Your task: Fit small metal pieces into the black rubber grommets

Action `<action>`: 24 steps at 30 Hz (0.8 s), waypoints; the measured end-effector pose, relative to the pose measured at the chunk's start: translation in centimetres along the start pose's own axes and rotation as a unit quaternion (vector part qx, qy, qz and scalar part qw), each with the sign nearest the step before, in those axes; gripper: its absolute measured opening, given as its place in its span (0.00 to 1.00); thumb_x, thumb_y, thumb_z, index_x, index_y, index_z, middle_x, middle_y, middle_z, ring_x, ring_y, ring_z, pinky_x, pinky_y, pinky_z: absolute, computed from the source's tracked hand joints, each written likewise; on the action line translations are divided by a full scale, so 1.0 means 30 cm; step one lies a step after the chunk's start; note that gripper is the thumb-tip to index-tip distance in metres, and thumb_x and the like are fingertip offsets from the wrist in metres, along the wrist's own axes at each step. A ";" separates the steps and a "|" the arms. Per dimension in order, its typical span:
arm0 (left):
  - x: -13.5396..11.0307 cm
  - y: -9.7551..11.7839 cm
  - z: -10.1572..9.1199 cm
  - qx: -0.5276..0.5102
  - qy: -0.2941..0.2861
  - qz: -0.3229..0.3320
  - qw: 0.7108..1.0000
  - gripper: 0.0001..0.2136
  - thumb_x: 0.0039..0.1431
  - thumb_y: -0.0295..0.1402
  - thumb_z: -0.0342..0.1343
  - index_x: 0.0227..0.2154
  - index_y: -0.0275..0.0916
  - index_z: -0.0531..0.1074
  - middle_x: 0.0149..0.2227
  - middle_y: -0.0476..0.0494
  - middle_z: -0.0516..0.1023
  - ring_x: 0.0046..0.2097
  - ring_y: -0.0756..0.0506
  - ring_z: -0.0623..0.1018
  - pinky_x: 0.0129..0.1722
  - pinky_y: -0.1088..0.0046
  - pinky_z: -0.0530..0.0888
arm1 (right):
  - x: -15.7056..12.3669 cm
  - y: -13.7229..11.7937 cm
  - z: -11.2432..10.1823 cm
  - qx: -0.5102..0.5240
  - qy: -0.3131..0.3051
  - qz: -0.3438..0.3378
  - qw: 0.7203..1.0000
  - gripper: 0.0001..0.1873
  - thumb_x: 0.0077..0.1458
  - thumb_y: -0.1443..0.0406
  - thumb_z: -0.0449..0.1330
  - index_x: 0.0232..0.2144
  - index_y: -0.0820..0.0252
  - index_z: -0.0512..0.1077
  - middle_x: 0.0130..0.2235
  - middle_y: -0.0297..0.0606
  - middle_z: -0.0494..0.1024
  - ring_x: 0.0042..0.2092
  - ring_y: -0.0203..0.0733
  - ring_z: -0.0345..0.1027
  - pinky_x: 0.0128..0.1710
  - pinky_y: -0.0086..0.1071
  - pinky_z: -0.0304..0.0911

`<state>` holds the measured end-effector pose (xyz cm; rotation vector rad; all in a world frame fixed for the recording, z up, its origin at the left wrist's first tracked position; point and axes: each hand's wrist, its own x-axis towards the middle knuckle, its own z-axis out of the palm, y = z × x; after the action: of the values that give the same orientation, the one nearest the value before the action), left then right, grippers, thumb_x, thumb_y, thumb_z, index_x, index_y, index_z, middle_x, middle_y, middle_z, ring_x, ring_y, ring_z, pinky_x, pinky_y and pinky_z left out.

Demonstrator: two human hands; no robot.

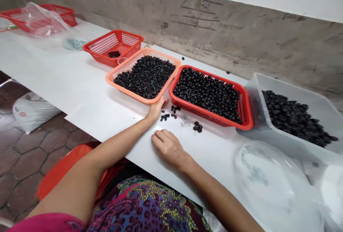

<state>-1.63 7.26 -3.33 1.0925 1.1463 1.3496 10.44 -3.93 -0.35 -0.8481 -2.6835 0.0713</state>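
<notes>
My left hand (156,110) is at the front right corner of an orange basket (125,92) full of small black beads (146,76). Its fingers are bent together and partly hidden, and I cannot tell whether they touch the rim. On the white table, my right hand (168,146) rests with curled fingers; anything inside them is hidden. Just beyond the hands lie several loose black tube-shaped beads (165,117), a little heap of tiny clear pieces (184,120) and a few larger round black beads (197,127).
Right of the orange basket stands a red basket (248,112) of round black beads, then a clear plastic bin (292,126) of bigger black pieces. A clear bag (265,178) lies at right front. Another red basket (112,44) stands behind left. The wall (198,28) runs along the back.
</notes>
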 end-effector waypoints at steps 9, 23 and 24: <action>-0.006 0.019 -0.014 -0.026 -0.037 -0.004 0.999 0.17 0.55 0.43 0.49 0.32 0.33 0.74 0.35 0.41 0.78 0.39 0.45 0.74 0.42 0.67 0.70 | 0.086 -0.071 0.073 0.002 -0.018 -0.021 1.000 0.13 0.62 0.70 0.45 0.44 0.65 0.68 0.40 0.44 0.70 0.40 0.44 0.58 0.36 0.36 0.56; -0.015 0.011 -0.018 0.049 -0.064 0.011 0.997 0.18 0.52 0.46 0.51 0.29 0.33 0.74 0.32 0.42 0.76 0.37 0.46 0.73 0.41 0.68 0.68 | -0.041 -0.030 -0.022 -0.051 -0.078 0.113 0.989 0.15 0.60 0.72 0.44 0.44 0.64 0.67 0.42 0.46 0.70 0.41 0.46 0.60 0.39 0.37 0.58; -0.015 0.009 -0.019 0.055 -0.071 0.020 0.996 0.18 0.52 0.46 0.52 0.28 0.33 0.74 0.31 0.43 0.76 0.36 0.46 0.72 0.42 0.68 0.67 | -0.070 -0.009 -0.037 -0.050 -0.071 0.134 0.987 0.17 0.59 0.72 0.44 0.47 0.63 0.66 0.46 0.47 0.70 0.44 0.47 0.60 0.41 0.38 0.59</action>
<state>-2.18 6.75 -3.15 1.2752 1.1090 1.2295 12.27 -5.41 0.14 -1.2771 -2.7029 0.0621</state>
